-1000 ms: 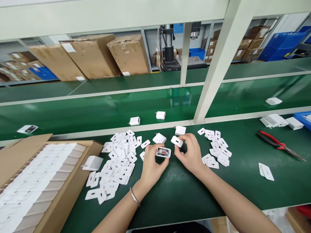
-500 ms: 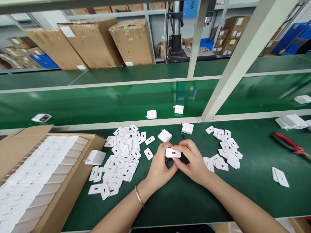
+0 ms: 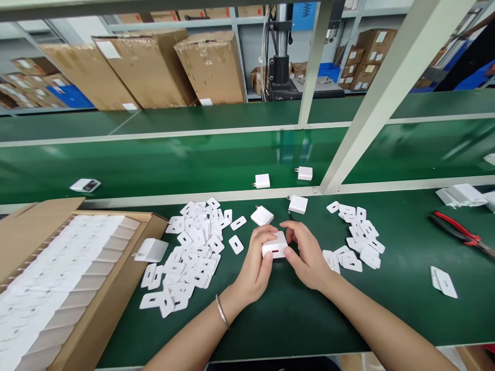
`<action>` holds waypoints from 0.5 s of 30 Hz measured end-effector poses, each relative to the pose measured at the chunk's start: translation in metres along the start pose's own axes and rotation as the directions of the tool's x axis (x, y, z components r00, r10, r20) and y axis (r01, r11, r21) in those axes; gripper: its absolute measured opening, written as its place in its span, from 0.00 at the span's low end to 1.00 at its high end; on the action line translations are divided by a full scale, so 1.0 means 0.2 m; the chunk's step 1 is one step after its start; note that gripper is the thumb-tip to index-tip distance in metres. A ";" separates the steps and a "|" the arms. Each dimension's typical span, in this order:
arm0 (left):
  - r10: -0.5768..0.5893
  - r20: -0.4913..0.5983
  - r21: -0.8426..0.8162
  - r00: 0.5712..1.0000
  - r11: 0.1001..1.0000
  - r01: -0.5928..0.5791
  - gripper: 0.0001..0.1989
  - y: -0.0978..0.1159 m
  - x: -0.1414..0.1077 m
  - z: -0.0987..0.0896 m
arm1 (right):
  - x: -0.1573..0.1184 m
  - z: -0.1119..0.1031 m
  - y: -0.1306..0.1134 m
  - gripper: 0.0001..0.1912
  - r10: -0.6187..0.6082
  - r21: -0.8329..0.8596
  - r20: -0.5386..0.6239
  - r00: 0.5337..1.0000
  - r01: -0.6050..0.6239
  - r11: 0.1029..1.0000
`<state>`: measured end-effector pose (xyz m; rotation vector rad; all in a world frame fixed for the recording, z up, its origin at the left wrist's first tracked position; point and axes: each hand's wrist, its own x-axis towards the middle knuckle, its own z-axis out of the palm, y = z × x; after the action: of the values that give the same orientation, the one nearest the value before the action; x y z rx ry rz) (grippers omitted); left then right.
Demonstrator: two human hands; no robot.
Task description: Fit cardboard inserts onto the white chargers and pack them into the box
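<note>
A white USB charger (image 3: 274, 244) is gripped in my left hand (image 3: 253, 265), with its end and reddish port slot facing me. My left thumb lies along the front and the fingers wrap over the top. My right hand (image 3: 309, 260) is beside it, thumb touching the charger's right edge, index finger lifted away and fingers apart. Just beyond my hands lie two more chargers, one white charger (image 3: 262, 216) and another charger (image 3: 297, 204), with metal prongs. A pile of white slotted plates (image 3: 193, 257) lies left, and a smaller group of white plates (image 3: 359, 237) right.
An open carton (image 3: 127, 268) with rows of white dividers stands left, a charger (image 3: 150, 250) beside it. Red-handled pliers (image 3: 460, 229) and white pieces (image 3: 444, 282) lie right. Chargers (image 3: 262, 181) sit on the green belt (image 3: 174, 167) behind. A slanted post (image 3: 386, 103) rises ahead.
The charger has tilted so its upper side shows, and the slotted end plate outline is gone from view. My right index finger has lifted off. Items on the belt have moved right. A person's arm appears upper right.
</note>
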<state>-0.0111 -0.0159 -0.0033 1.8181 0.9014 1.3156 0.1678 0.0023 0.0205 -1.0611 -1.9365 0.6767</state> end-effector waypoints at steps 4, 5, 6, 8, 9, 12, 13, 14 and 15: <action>-0.078 0.018 0.093 0.997 0.993 0.076 0.17 0.03 0.00 0.00 | 0.00 0.00 0.00 0.15 0.086 0.078 0.103 0.991 -0.094 0.992; -0.104 0.032 0.092 0.994 0.991 0.101 0.18 0.03 0.00 0.00 | 0.01 0.00 0.00 0.14 0.094 0.099 0.104 0.990 -0.105 0.990; -0.128 0.047 0.081 0.991 0.989 0.124 0.19 0.03 0.00 0.00 | 0.01 0.00 0.00 0.14 0.095 0.115 0.096 0.991 -0.106 0.988; -0.156 0.072 0.038 0.985 0.987 0.154 0.22 0.02 0.00 -0.01 | 0.02 0.00 0.01 0.13 0.076 0.122 0.067 0.995 -0.084 0.989; -0.157 0.082 0.017 0.984 0.988 0.156 0.24 0.02 0.01 -0.01 | 0.02 0.00 0.02 0.13 0.064 0.118 0.052 0.997 -0.069 0.991; -0.128 0.112 -0.010 0.985 0.991 0.130 0.24 0.00 0.02 -0.03 | 0.02 0.00 0.03 0.12 0.047 0.099 0.029 0.998 -0.049 0.994; -0.118 0.115 -0.007 0.986 0.993 0.120 0.22 0.00 0.03 -0.03 | 0.02 0.00 0.03 0.12 0.050 0.101 0.032 0.998 -0.053 0.993; -0.110 0.112 -0.005 0.988 0.994 0.111 0.20 0.00 0.03 -0.03 | 0.02 0.00 0.03 0.12 0.055 0.107 0.039 0.998 -0.059 0.992; -0.103 0.103 -0.007 0.989 0.995 0.104 0.19 0.00 0.04 -0.03 | 0.02 0.00 0.03 0.12 0.061 0.116 0.049 0.997 -0.067 0.991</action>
<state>-0.0157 -0.0087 0.0012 1.7881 0.9176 1.1506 0.1704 0.0082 0.0174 -1.0462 -1.8829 0.8469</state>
